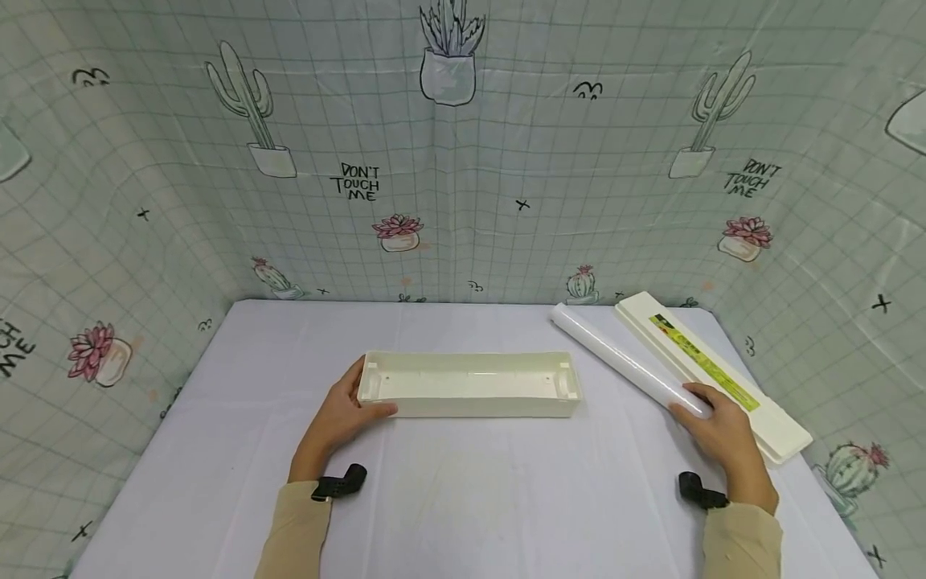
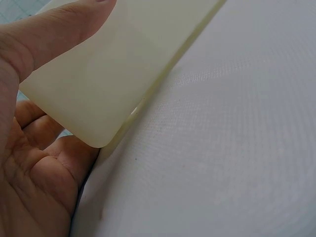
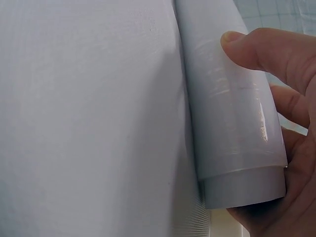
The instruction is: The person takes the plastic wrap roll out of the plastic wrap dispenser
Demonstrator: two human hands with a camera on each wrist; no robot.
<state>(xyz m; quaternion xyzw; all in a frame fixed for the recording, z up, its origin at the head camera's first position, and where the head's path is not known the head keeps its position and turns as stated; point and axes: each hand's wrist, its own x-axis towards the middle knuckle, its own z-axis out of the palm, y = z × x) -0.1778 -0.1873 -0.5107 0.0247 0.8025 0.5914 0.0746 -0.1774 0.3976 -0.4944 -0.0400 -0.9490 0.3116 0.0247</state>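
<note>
My left hand grips the left end of a long, open, cream plastic box, thumb over its front wall and fingers at the back. The box lies lengthwise on the white tablecloth, and its inside shows bare. To the right, my right hand holds the near end of a roll of plastic wrap, which slants away toward the back. In the right wrist view the thumb presses on one side of the roll, with fingers around the other; the grey core sticks out at its end.
Beside the roll, along the table's right edge, lies a long cream lid with a yellow-green label. The white tablecloth spreads around the things. A cactus-print curtain encloses the back and sides.
</note>
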